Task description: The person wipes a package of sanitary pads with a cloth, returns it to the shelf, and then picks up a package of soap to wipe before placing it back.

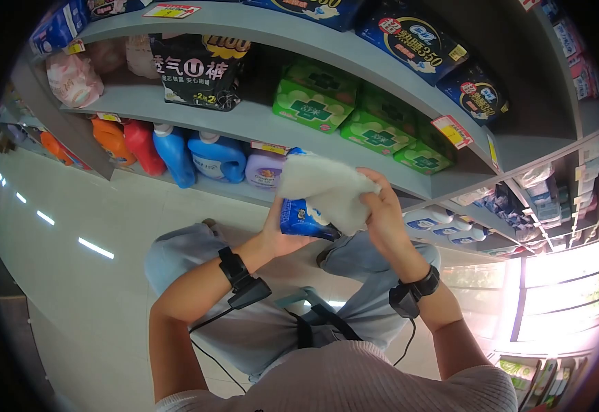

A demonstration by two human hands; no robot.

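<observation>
My left hand (pixel 277 230) is closed around a blue plastic pack (pixel 299 214), holding it from the left and below; most of its fingers are behind the pack. A white cloth (pixel 323 182) drapes over the pack and covers much of its front. On the right, my right hand (pixel 386 209) pinches the edge of that cloth between thumb and fingers. Both hands are above my knees, in front of the lower shelves. Behind the cloth, a purple bottle (pixel 263 170) stands on the bottom shelf.
Green packs (pixel 313 103) and a black bag (pixel 200 75) sit on the middle shelf (pixel 255 113). Blue jugs (pixel 215 158), a red bottle (pixel 143 146) and an orange bottle (pixel 112 141) line the bottom shelf. Dark blue packs (pixel 412 41) are on the upper shelf. Cables hang from both wristbands.
</observation>
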